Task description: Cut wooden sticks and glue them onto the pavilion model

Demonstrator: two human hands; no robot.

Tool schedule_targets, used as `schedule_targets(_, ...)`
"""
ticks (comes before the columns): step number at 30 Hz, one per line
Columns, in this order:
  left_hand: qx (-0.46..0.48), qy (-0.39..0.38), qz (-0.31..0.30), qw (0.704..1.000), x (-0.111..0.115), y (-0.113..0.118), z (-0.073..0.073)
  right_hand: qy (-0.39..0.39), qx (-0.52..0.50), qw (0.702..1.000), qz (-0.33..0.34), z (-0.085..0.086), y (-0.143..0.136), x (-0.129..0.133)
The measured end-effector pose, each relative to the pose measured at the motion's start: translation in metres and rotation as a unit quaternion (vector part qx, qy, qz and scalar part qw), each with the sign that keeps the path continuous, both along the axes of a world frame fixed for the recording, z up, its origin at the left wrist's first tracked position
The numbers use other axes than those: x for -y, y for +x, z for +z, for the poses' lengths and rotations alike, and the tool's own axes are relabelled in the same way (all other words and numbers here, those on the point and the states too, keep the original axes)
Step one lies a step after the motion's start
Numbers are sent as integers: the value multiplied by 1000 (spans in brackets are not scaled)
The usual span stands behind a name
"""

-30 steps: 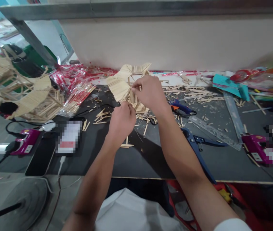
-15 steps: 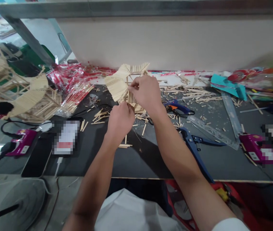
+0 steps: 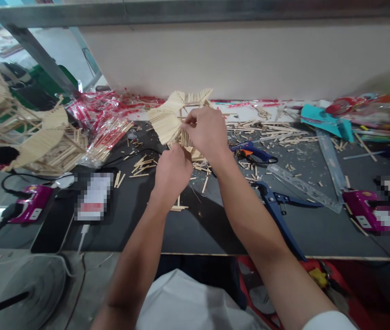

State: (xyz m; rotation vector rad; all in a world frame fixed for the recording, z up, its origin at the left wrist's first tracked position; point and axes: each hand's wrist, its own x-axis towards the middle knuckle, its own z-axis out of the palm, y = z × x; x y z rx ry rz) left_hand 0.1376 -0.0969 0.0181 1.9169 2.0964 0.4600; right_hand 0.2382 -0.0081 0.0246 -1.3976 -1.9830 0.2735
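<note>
Across the back stands a plain, pale wall [image 3: 215,59], a grey metal bar [image 3: 195,13] running along the top and a slanting metal leg [image 3: 41,59] coming down at the left! Below stretches the dark tabletop [image 3: 195,236], soft shadows across it, and down at left, grey floor [image 3: 88,293] beside a round, ridged base [image 3: 40,288].

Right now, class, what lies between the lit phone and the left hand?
In the head view, loose wooden sticks lie on the dark tabletop between them.
</note>
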Motion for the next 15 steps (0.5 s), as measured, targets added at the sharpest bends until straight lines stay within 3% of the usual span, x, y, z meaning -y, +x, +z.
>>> schedule_targets(10, -31, 21, 54, 998, -4, 10, 6, -24, 7, 1000, -13, 6, -1, 4)
schedule_targets(15, -69, 48, 67, 994, -3, 14, 7, -50, 29, 998, 18, 10, 5, 5)
